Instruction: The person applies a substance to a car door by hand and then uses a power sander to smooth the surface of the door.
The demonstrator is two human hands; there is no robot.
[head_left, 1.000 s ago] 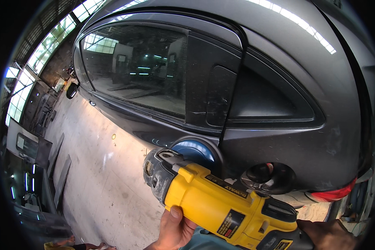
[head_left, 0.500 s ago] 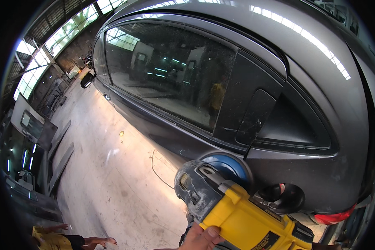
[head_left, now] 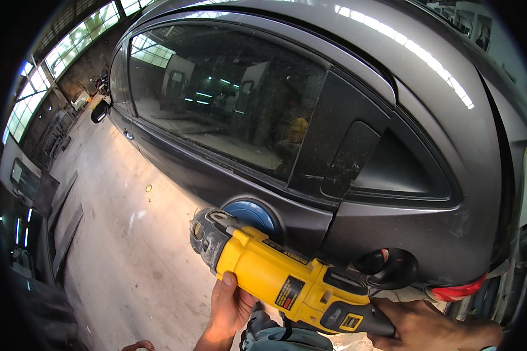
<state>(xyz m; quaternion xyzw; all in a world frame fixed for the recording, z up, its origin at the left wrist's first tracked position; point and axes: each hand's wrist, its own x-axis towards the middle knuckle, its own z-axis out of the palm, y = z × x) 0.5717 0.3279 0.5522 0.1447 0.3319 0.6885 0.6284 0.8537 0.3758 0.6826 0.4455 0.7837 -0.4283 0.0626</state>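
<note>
A yellow and black power polisher with a round blue pad is in both my hands. My left hand supports its front body from below, with the thumb up along the yellow casing. Around the rear handle, at the lower right, my right hand is closed. The pad's edge is up against the dark grey rear door of a car, below the window. Most of the pad's working face is hidden, so I cannot tell whether it lies flat on the panel.
Behind the door gap are an open round fuel-filler recess and a red tail light. A side mirror juts out at the far left. Long dark panels lie on the concrete floor. Another person's foot shows at the lower edge.
The polisher has moved left along the car, from near the door's rear gap farther onto the door. My right hand now shows clearly on the handle. The view has shifted slightly.
</note>
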